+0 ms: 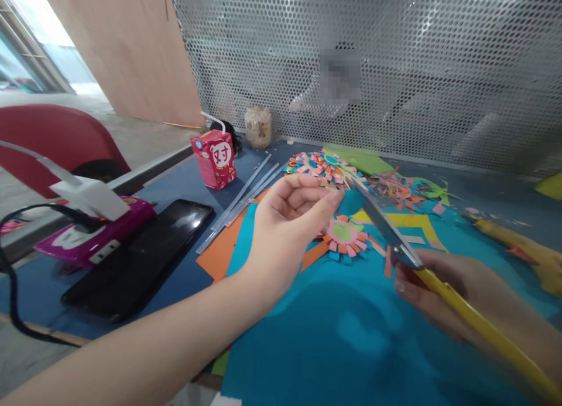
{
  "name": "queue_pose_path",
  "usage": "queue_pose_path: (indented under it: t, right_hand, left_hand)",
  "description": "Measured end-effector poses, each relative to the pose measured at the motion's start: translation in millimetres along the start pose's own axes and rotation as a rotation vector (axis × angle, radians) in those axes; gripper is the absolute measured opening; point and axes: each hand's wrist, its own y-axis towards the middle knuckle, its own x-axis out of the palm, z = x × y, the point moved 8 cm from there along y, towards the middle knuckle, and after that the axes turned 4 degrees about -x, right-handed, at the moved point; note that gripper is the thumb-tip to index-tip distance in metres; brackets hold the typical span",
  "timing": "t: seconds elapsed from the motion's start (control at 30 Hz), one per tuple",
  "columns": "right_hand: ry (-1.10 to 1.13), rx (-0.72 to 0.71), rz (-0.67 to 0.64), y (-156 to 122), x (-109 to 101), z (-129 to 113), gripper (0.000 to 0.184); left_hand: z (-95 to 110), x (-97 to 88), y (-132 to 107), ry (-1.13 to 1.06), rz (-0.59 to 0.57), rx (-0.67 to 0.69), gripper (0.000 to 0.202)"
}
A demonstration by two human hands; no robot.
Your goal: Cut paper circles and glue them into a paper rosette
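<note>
Between the thumb and fingertips of our left hand (pixel 292 224) we pinch a small blue paper piece (pixel 351 203), held up in front of us above the table; the other fingers curl loosely behind. Our right hand (pixel 461 292) grasps the scissors (pixel 404 255) low on the blades and along the yellow handle, though blur hides exactly how the fingers sit. The blades reach up beside the blue piece; we cannot tell whether they touch it.

We judge the piece very light, thin and easily creased, so a gentle pinch at its edge suits it, fingertips kept clear of the blades. The scissors look stiff and heavier, with smooth handles best gripped firmly.

Just below the piece lies a fringed paper flower (pixel 343 232), near a yellow paper strip (pixel 404 219); a broad blue sheet (pixel 302 330) spreads under our hands. Behind are more fringed flowers (pixel 314 166). Farther left we see clear sticks (pixel 246 195), a pink drink carton (pixel 213 160), a black phone (pixel 140 259) and a purple power strip (pixel 103 245).
</note>
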Motion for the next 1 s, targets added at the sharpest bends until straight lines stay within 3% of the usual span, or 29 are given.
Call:
queue_pose_path:
  t: [0.27, 0.43, 0.63, 0.77, 0.87, 1.0]
  right_hand:
    - [0.048, -0.001, -0.006, 1, 0, 0, 0.033]
    - [0.038, 0.002, -0.222, 2, 11, 2, 0.035]
    - [0.058, 0.119, -0.155, 17, -4, 20, 0.042]
    - [0.089, 0.076, 0.066, 32, -25, 23, 0.043]
    - [0.300, 0.002, -0.030, 35, -10, 13, 0.041]
    - [0.472, -0.145, -0.144, 27, 14, -7, 0.033]
  left_hand:
    - [1, -0.5, 0, 0.013, 0.000, 0.014, 0.017]
    - [1, -1.6, 1, 0.022, 0.009, 0.018, 0.020]
    - [-1, -3.6, 6, 0.034, 0.009, 0.013, 0.024]
    - [-5, -3.2, 8, 0.087, -0.001, -0.002, 0.025]
    - [-14, 3.5, 5, 0.211, -0.071, -0.051, 0.025]
    - [-30, 23.6, -6, 0.429, -0.318, -0.024, 0.021]
